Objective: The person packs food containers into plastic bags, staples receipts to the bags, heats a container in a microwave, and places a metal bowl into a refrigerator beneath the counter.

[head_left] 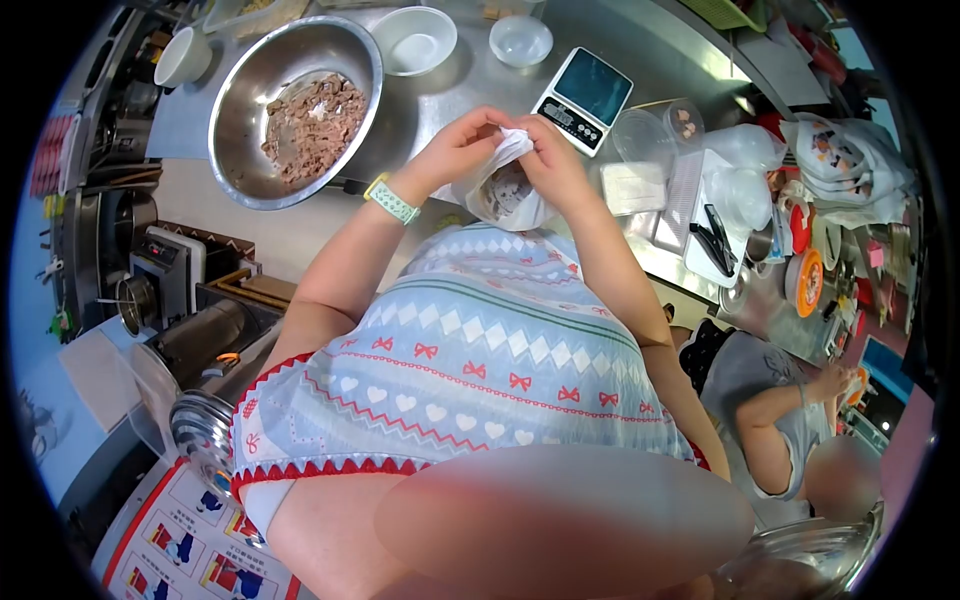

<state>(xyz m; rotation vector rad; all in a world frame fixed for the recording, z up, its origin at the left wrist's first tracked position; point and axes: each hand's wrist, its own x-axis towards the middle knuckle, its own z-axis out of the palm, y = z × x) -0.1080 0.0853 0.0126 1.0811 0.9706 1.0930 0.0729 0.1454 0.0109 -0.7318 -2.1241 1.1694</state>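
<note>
A thin, whitish plastic bag (503, 192) with some greyish contents hangs in front of my apron, by the table's near edge. My left hand (462, 150), with a watch on the wrist, has its fingers closed on the gathered top of the bag. From the other side my right hand (552, 160) pinches the same top edge. What exactly lies in the bag I cannot make out. Beyond my right hand stands a digital scale (590, 92). To the left of my hands a large steel bowl (232, 120) holds chopped brownish meat (315, 125).
White bowls (415, 42) stand behind on the steel table. At right are a white tray (695, 215) with black-handled tools (713, 240), clear lids and plastic bags (850, 160). Another person (765, 400) works at the lower right. A pot (135, 300) stands at left.
</note>
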